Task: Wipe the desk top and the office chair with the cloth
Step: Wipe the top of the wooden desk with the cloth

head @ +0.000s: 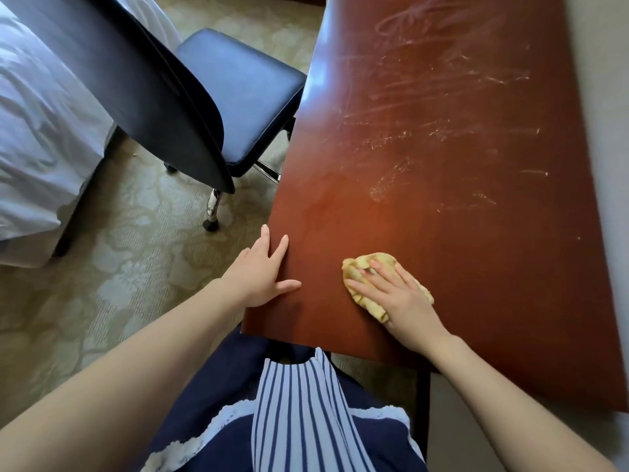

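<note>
While the right grip [398, 294] lies flat on the yellow cloth [374, 258], fingers straight & pressing down, not curled round it, the cloth sits bunched on the red-brown surface [442, 165], near the end closest to the person. Left grip [262, 274] rests on the surface's left edge, fingers spread, thumb out toward the cloth, holding nothing. Pale streaks [425, 107] mark the surface farther up. Dark blue office chair [238, 80] stands left of the surface, seat just beside its edge, w/ the bed [34, 131] behind the chair back. Patterned carpet [119, 267] below. Striped apron [299, 403] at bottom of view.
</note>
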### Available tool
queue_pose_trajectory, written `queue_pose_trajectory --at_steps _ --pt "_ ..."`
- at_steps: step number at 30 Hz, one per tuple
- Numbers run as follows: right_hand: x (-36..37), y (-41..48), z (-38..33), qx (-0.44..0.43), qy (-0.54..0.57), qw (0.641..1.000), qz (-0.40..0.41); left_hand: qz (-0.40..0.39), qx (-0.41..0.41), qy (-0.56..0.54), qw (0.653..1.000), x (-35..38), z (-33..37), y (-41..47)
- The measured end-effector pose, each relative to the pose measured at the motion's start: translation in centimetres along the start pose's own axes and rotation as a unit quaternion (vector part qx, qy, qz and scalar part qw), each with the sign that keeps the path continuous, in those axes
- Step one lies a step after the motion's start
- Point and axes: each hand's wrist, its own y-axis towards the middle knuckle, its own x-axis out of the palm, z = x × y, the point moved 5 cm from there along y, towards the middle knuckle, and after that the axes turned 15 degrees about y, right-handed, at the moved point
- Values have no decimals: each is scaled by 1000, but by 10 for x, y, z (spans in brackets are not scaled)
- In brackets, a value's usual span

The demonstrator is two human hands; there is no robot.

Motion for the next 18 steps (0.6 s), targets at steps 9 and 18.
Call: queue_pose_trajectory --at_steps 9,18 --pt "-33 98 36 127 1 992 -2 -20 17 58 998 -9 0 0" --pt "-1 162 -19 168 39 984 52 63 89 92 990 -12 -30 4"
